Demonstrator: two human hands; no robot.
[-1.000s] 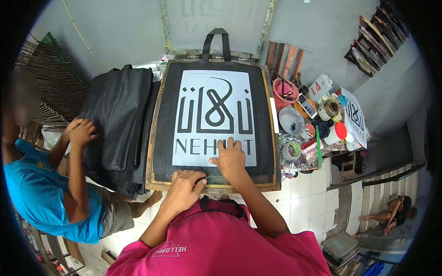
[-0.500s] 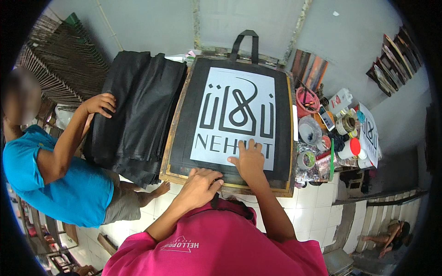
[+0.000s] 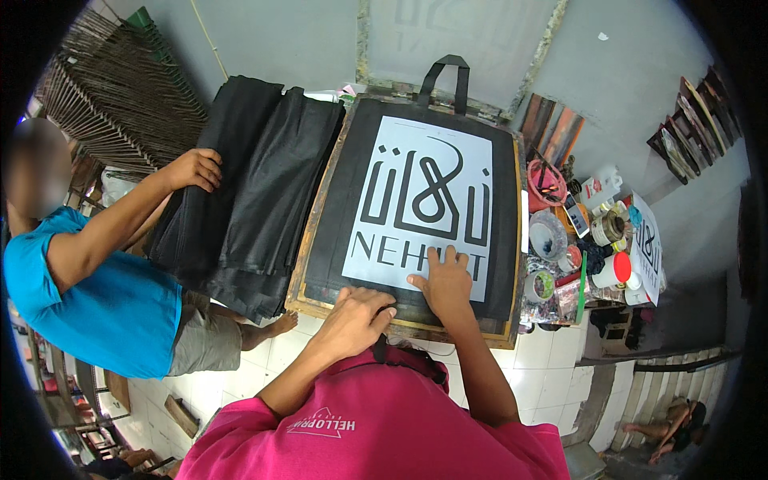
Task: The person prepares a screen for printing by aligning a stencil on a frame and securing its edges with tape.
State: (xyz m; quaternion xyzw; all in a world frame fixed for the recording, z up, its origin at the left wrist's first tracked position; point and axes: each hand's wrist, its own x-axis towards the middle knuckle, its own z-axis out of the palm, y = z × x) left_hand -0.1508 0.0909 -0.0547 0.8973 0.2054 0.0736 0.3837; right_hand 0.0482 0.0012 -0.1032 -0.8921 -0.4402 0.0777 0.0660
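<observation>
A black fabric bag lies flat on a wood-edged board in front of me, its loop handle standing out at the far side. On top of it is a white sheet bearing black line lettering. My right hand presses on the sheet's lower right part with fingers spread. Over the bag's near edge rests my left hand, its fingers stretched out and thumb apart. A short dark strap hangs just below that thumb.
Left of the board is a thick stack of black bags, with a co-worker's hand on it. At right stand jars, a red-lidded tub, a pink basket, and a phone. A wall rises behind.
The whole view has shifted slightly, so the board sits a little further right. Both my hands stay about where they were on the sheet and bag. The co-worker's hand stays on the stack.
</observation>
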